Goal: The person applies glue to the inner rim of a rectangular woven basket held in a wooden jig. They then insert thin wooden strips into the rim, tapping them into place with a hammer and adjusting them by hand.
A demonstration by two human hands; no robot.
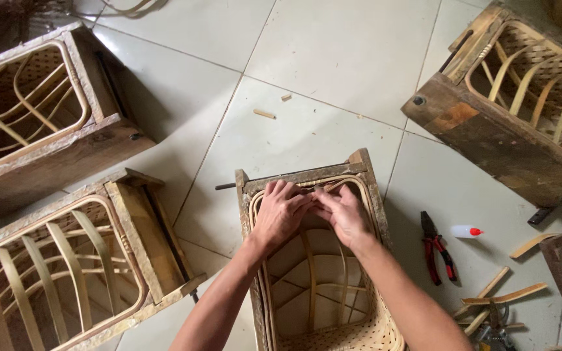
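Half-woven cane basket (320, 305) — upright inside wooden mould frame (304, 175).

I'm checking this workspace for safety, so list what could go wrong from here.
1. Both the left hand and right hand press thin bamboo strips at the wooden mould rim; a strip might snap or splinter into fingers.
2. The red-handled pliers and offcuts on the floor could be knelt on.
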